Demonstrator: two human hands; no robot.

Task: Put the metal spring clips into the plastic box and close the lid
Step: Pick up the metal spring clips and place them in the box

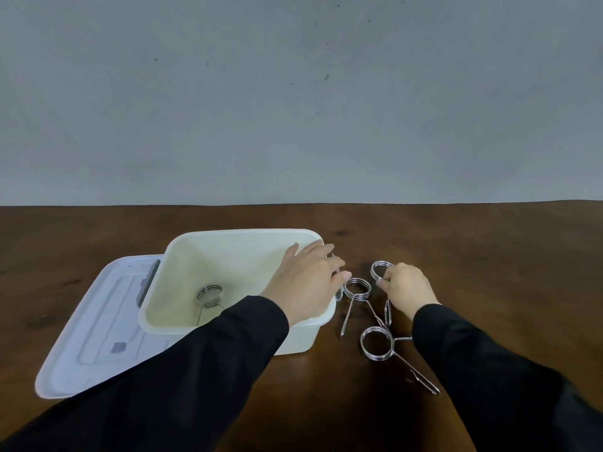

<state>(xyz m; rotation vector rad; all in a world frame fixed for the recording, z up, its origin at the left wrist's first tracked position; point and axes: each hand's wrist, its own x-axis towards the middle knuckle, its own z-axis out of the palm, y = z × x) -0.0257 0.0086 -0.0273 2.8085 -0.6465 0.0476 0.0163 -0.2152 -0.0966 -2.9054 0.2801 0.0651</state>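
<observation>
A cream plastic box (pixel 228 252) stands open on the brown table, with one metal spring clip (pixel 209 296) lying inside. My left hand (pixel 308 278) rests over the box's right rim, fingers spread toward a second clip (pixel 357 288) just beside the box. My right hand (pixel 406 290) pinches the coil of a third clip (pixel 380 270) to the right of that one. Nearest to me, a fourth clip (pixel 377 342) lies flat on the table. The translucent lid (pixel 94 327) with a grey latch lies flat left of the box, partly under it.
The dark wooden table (pixel 489 256) runs back to a plain grey wall (pixel 293 93). My black sleeves cover the table's near part.
</observation>
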